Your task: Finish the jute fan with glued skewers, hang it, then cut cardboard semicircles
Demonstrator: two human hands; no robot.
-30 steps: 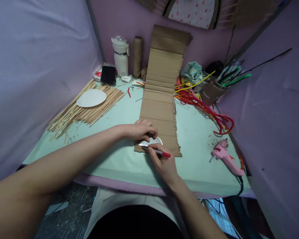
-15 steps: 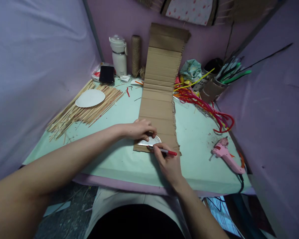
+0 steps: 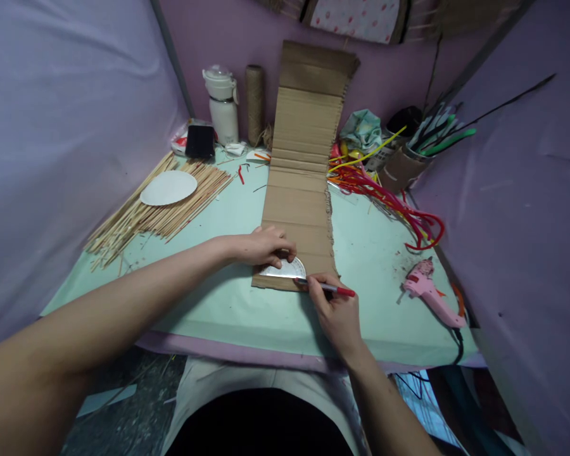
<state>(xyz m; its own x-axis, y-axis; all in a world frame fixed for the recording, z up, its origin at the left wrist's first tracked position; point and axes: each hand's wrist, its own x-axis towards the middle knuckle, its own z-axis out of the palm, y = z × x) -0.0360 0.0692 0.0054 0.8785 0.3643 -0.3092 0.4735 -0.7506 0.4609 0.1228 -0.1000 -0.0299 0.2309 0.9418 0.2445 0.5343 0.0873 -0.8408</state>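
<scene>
A long strip of brown cardboard (image 3: 297, 196) lies along the table, its far end leaning up against the back wall. Near its front edge rests a clear half-round protractor (image 3: 289, 269), straight side toward me. My left hand (image 3: 268, 245) holds the protractor down on the cardboard, fingers bent over its curved side. Pinched in my right hand (image 3: 335, 310) is a pen (image 3: 330, 287) with a red end. Its tip is at the right end of the protractor's straight edge.
Thin wooden sticks (image 3: 185, 209) lie at left under a white paper disc (image 3: 168, 188). A white bottle (image 3: 222, 107) and twine spool (image 3: 255, 104) stand behind. Red pipe cleaners (image 3: 384, 199), a tool-filled cup (image 3: 401, 168) and a pink glue gun (image 3: 432, 294) are on the right.
My right hand has moved right with the pen, its tip passing along the protractor's straight edge to the right end. My left hand stays on the protractor. The view has shifted slightly.
</scene>
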